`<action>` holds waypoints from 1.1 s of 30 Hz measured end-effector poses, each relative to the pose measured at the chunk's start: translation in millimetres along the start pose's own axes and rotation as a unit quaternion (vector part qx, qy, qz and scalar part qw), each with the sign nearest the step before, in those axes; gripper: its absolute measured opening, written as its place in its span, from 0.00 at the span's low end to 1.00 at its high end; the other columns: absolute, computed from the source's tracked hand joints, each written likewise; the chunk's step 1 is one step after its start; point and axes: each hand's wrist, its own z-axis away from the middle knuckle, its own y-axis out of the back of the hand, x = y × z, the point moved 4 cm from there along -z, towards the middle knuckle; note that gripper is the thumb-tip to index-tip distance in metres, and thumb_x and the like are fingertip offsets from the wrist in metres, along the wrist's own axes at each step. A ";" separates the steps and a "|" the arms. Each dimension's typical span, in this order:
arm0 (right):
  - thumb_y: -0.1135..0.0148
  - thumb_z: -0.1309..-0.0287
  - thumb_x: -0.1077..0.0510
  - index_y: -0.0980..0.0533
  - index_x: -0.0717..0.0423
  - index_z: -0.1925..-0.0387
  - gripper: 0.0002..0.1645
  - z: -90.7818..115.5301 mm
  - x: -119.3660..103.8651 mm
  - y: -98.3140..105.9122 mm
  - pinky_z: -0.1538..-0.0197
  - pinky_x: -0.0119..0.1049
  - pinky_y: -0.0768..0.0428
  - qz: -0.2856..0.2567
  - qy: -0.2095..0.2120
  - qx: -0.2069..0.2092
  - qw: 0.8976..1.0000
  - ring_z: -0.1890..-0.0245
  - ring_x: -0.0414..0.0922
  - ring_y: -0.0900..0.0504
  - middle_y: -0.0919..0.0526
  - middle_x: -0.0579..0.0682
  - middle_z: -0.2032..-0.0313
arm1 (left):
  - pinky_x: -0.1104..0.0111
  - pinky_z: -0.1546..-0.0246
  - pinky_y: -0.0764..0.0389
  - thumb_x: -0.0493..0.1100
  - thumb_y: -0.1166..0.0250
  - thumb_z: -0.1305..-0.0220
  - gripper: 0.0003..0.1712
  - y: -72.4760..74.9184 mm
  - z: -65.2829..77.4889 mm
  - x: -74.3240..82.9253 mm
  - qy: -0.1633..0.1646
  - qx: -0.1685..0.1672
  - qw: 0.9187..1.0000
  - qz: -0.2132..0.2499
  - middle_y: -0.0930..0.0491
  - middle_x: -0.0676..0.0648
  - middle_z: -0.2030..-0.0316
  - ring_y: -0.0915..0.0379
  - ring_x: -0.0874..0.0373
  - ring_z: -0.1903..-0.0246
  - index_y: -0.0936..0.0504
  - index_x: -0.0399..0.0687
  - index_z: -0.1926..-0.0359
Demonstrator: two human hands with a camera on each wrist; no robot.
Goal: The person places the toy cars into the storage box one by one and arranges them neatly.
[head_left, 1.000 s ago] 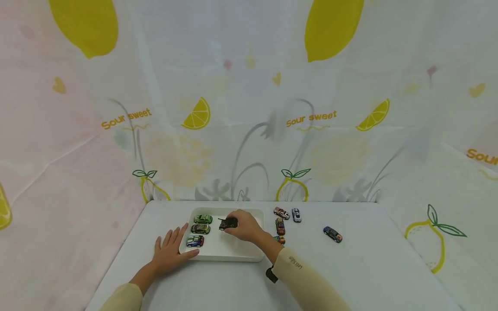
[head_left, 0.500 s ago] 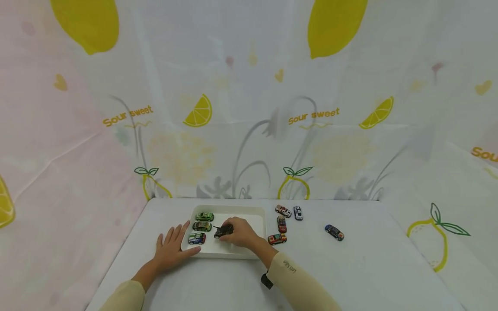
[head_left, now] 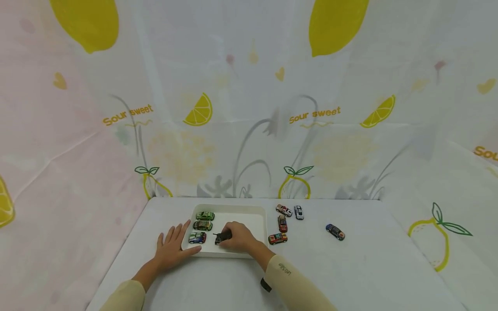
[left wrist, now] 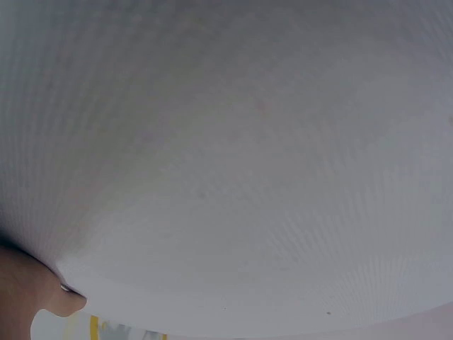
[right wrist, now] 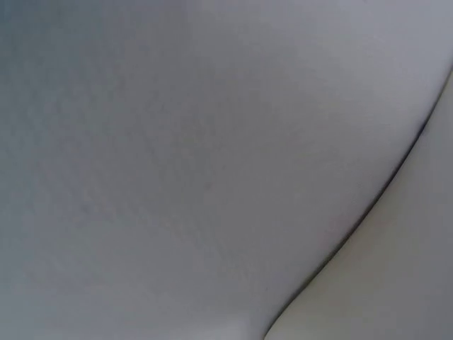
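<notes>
In the head view my right hand (head_left: 239, 237) pinches a black toy car (head_left: 221, 237), which has a thin part jutting out at its left end. The hand holds it low over the front middle of the white tray (head_left: 249, 211) and hides its right side. My left hand (head_left: 171, 249) lies with fingers spread at the tray's left edge, its thumb along the front left corner. Left of the black car, a light green toy car (head_left: 205, 215), a dark green one (head_left: 202, 225) and a blue-and-white one (head_left: 197, 237) form a column inside the tray.
Right of the tray stand a red-orange toy car (head_left: 278, 238), a dark red one (head_left: 282, 223), a white-and-red one (head_left: 284, 210) and a white one (head_left: 298, 212). A dark blue car (head_left: 335, 232) sits farther right. A printed cloth backdrop rises behind the white table (head_left: 369, 268).
My right hand has brought the black toy car forward and slightly left, lower inside the tray, beside the blue-and-white car. The left hand keeps its place at the tray's edge.
</notes>
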 end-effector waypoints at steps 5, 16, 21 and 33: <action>0.29 0.57 0.47 0.23 0.46 0.66 0.16 -2.9 2.2 -3.9 0.58 0.30 0.26 -0.011 -0.001 0.008 1.000 0.66 0.33 0.27 0.21 0.39 0.66 | 0.35 0.40 0.65 0.77 0.47 0.52 0.57 3.1 -0.3 1.3 -0.003 0.005 1.000 0.002 0.51 0.33 0.31 0.61 0.33 0.32 0.57 0.57 0.28; 0.27 0.59 0.46 0.22 0.45 0.67 0.17 0.4 5.3 -9.3 0.61 0.30 0.26 -0.016 -0.023 0.022 0.999 0.67 0.33 0.27 0.22 0.39 0.67 | 0.35 0.40 0.64 0.76 0.46 0.51 0.56 -0.5 2.7 5.7 -0.008 0.004 1.000 0.009 0.50 0.33 0.31 0.59 0.32 0.33 0.56 0.57 0.28; 0.27 0.60 0.45 0.21 0.44 0.66 0.17 3.4 7.0 -10.9 0.59 0.31 0.26 -0.020 -0.022 0.031 0.999 0.66 0.34 0.26 0.22 0.40 0.66 | 0.35 0.40 0.63 0.76 0.46 0.51 0.56 -0.8 4.4 6.1 -0.006 0.005 1.000 0.003 0.49 0.33 0.32 0.59 0.33 0.33 0.56 0.57 0.28; 0.27 0.59 0.45 0.22 0.43 0.66 0.17 -2.0 10.3 -13.1 0.56 0.32 0.26 -0.064 -0.025 0.032 0.997 0.63 0.35 0.25 0.21 0.39 0.64 | 0.35 0.41 0.63 0.75 0.45 0.51 0.56 3.9 2.8 5.6 -0.010 0.014 1.000 0.007 0.49 0.32 0.32 0.58 0.32 0.34 0.56 0.58 0.28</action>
